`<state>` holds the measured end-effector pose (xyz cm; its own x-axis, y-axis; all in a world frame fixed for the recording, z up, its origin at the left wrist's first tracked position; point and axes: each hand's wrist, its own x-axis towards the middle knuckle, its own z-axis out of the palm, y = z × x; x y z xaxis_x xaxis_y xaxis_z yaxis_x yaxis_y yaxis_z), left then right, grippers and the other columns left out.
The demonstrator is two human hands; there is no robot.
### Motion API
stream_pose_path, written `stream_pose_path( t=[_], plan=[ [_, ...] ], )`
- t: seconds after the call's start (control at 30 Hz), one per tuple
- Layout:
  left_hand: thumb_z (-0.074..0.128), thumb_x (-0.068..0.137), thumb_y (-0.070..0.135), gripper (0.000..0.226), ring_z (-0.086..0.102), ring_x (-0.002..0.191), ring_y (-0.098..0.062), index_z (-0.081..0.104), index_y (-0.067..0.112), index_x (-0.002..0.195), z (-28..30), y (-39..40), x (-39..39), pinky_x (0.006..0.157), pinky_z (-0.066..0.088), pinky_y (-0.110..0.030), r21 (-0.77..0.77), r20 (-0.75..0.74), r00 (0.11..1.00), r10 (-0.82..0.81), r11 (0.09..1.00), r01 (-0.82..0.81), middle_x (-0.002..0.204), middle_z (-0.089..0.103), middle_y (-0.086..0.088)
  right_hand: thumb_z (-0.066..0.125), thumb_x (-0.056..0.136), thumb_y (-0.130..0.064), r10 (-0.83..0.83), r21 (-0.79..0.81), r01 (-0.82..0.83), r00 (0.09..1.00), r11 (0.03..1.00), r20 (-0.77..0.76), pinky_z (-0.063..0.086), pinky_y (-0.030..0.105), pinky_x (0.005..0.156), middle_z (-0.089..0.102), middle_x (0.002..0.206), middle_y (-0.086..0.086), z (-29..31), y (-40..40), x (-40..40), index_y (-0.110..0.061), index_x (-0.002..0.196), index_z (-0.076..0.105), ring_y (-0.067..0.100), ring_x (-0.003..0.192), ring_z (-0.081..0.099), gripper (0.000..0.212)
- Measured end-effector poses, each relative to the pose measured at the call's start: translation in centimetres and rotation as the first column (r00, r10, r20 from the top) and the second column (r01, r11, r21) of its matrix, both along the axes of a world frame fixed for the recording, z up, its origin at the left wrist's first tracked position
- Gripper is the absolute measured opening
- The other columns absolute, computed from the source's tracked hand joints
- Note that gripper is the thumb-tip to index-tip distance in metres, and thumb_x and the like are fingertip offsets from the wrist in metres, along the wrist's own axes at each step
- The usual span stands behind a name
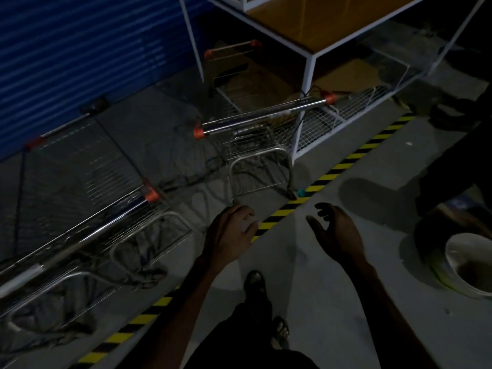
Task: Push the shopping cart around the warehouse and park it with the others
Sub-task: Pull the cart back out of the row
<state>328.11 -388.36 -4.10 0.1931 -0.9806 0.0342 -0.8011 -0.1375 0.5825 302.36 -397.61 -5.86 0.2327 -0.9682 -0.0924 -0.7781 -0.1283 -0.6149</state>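
While you're looking down from the head cam, your left hand (231, 230) and right hand (338, 230) both hang free over the floor, fingers loosely curled, each grip holding nothing. Your shopping cart (261, 121) sits just ahead, its handle well clear of both hands, nose tucked under the white shelf frame (308, 73). More parked carts (87, 209) line up on your left along the blue wall (80, 62). Yellow-black floor tape (314, 182) runs diagonally under your hands, with bare concrete to its right up to a white bucket (468, 265).
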Motion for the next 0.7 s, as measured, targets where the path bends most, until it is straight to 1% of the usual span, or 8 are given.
stream_pose_path(
  t=[0.13,0.23,0.3,0.4,0.5,0.6,0.67,0.7],
  plan=[
    [0.065,0.102,0.042,0.021,0.063,0.101,-0.019,0.070,0.023,0.109,-0.3,-5.1,0.3,0.081,0.053,-0.035,-0.049,-0.022,1.000,0.005,0.999,-0.006,0.110,0.066,0.005,0.066,0.101,-0.048,0.072,-0.052,-0.074,0.997,0.996,-0.033,0.055,0.039,0.083,0.068,0.121,0.006,0.2,-5.7,0.1,-0.016,0.136,0.063,0.026,0.108,0.066,0.048],
    [0.068,0.103,0.034,0.020,0.063,0.102,-0.021,0.072,0.017,0.112,0.0,-9.8,0.9,0.079,0.048,-0.031,-0.075,-0.009,1.000,0.028,0.997,-0.029,0.113,0.068,0.001,0.068,0.101,-0.043,0.124,-0.102,-0.129,0.991,0.986,-0.058,0.047,0.032,0.083,0.068,0.124,0.009,1.3,-11.2,0.9,-0.014,0.136,0.064,0.028,0.110,0.066,0.045],
    [0.070,0.101,0.030,0.018,0.064,0.098,-0.021,0.074,0.015,0.110,0.6,-13.2,1.5,0.077,0.048,-0.029,-0.107,-0.021,0.997,0.077,0.991,-0.079,0.112,0.069,0.000,0.069,0.100,-0.042,0.154,-0.123,-0.163,0.985,0.979,-0.081,0.052,0.037,0.086,0.067,0.124,0.013,2.2,-15.4,1.9,-0.012,0.135,0.064,0.032,0.110,0.067,0.046],
    [0.072,0.097,0.022,0.007,0.064,0.092,-0.019,0.074,0.017,0.101,1.2,-17.8,3.2,0.074,0.045,-0.028,-0.199,-0.069,0.993,0.099,0.974,-0.110,0.103,0.064,0.008,0.063,0.100,-0.054,0.171,-0.162,-0.198,0.971,0.967,-0.164,0.057,0.051,0.089,0.066,0.127,0.012,4.3,-21.7,3.9,-0.015,0.138,0.063,0.034,0.113,0.066,0.054],
    [0.066,0.096,0.036,0.023,0.061,0.103,-0.024,0.074,0.018,0.107,1.3,-21.9,5.7,0.085,0.046,-0.033,-0.248,0.023,0.987,0.161,0.957,-0.150,0.108,0.066,0.001,0.058,0.099,-0.062,0.234,-0.250,-0.283,0.950,0.926,-0.206,0.055,0.051,0.094,0.064,0.135,0.014,5.9,-27.2,6.2,-0.014,0.140,0.062,0.036,0.120,0.063,0.063],
    [0.067,0.093,0.043,0.031,0.058,0.107,-0.030,0.074,0.018,0.111,0.9,-24.9,8.8,0.089,0.045,-0.041,-0.298,0.159,0.957,0.244,0.936,-0.189,0.109,0.066,-0.005,0.049,0.095,-0.071,0.324,-0.238,-0.402,0.895,0.884,-0.307,0.053,0.053,0.100,0.063,0.139,0.014,5.9,-32.3,8.2,-0.014,0.139,0.064,0.037,0.127,0.059,0.073],
    [0.063,0.094,0.058,0.042,0.061,0.107,-0.031,0.074,0.023,0.114,0.6,-26.1,11.2,0.093,0.049,-0.045,-0.263,0.219,0.946,0.239,0.948,-0.178,0.109,0.068,-0.004,0.034,0.090,-0.087,0.376,-0.203,-0.494,0.821,0.845,-0.430,0.040,0.055,0.115,0.066,0.136,0.010,4.7,-35.5,9.2,-0.018,0.135,0.067,0.033,0.130,0.058,0.088],
    [0.054,0.094,0.072,0.054,0.064,0.107,-0.029,0.074,0.026,0.116,0.7,-26.6,12.2,0.095,0.050,-0.047,-0.189,0.222,0.951,0.214,0.967,-0.173,0.111,0.070,-0.002,0.025,0.087,-0.093,0.396,-0.185,-0.530,0.785,0.828,-0.476,0.032,0.056,0.120,0.068,0.136,0.006,4.1,-36.7,9.6,-0.022,0.133,0.070,0.030,0.130,0.060,0.096]
  ],
)
